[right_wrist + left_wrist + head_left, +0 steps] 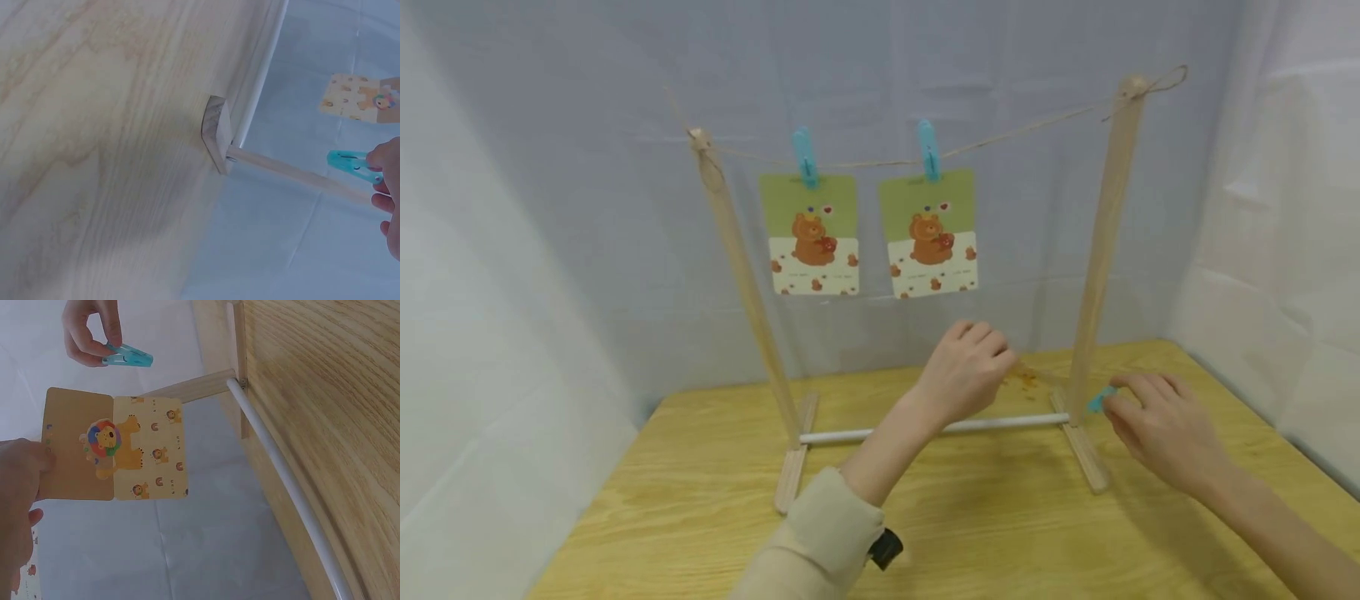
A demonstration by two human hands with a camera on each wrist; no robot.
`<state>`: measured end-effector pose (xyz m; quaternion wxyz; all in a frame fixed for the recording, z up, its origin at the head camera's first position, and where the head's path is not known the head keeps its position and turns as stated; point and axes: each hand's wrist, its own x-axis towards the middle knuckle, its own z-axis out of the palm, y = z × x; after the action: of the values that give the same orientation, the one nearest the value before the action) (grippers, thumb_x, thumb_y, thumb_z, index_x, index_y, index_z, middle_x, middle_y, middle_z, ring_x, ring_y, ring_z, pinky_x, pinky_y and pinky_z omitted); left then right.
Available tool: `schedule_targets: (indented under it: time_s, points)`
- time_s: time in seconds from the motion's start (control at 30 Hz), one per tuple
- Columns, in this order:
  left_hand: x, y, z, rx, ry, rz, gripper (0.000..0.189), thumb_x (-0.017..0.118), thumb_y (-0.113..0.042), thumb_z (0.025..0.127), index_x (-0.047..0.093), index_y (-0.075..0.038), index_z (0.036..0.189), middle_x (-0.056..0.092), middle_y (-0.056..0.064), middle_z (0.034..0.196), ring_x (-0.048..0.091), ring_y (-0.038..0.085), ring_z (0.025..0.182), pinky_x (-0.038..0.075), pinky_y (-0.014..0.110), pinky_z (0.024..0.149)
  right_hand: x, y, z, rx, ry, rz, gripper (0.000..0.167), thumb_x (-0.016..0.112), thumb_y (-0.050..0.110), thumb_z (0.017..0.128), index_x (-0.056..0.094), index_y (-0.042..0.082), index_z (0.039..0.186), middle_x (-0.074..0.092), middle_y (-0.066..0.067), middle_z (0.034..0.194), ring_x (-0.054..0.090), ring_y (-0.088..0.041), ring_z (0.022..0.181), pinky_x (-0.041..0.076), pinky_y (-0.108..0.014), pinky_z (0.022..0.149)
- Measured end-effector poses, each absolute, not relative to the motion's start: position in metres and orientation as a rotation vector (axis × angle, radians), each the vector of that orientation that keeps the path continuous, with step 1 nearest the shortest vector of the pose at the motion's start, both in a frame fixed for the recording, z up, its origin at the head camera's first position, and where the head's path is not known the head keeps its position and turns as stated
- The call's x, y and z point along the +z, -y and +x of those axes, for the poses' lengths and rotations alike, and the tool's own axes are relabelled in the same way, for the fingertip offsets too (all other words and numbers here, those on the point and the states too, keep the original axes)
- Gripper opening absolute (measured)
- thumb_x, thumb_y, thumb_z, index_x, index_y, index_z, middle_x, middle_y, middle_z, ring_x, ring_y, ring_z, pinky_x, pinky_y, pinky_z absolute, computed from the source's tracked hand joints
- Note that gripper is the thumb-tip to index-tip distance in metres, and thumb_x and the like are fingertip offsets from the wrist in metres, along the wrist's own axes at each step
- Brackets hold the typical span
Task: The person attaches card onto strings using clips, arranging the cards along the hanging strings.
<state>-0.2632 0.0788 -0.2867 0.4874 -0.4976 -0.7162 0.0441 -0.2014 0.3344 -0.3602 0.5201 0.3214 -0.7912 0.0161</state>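
My left hand (pixel 964 373) pinches a brown and cream card (pixel 150 447) with a lion on it by its brown end; in the head view the hand covers most of that card. To the right of the wooden stand, my right hand (pixel 1165 425) grips a blue clothespin (pixel 130 356) between thumb and fingers. Above, a string (pixel 1022 129) runs between the stand's two posts. Two green and cream bear cards (pixel 812 237) hang from it side by side, each held at its top by a blue clothespin (pixel 928 150).
The stand's right post (pixel 1108 242) rises between my two hands. Its left post (pixel 741 275) stands beyond the bear cards. A white rod (pixel 1000 424) joins the feet low over the wooden table (pixel 970 517). Pale cloth (pixel 587 208) hangs behind and at both sides.
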Motion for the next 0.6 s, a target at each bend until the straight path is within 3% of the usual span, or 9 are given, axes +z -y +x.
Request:
schedule_targets:
  time_s: [0.6]
  points:
    - [-0.274, -0.093, -0.264, 0.132, 1.787, -1.177, 0.017, 0.054, -0.005, 0.085, 0.067, -0.015, 0.091, 0.064, -0.003, 0.089, 0.056, 0.013, 0.084, 0.042, 0.026, 0.079, -0.349, -0.336, -0.203, 0.038, 1.949, 0.76, 0.048, 0.03, 0.032, 0.101, 0.062, 0.004, 0.078, 0.06, -0.017, 0.087, 0.058, -0.037, 0.077, 0.044, -0.052, 0.069]
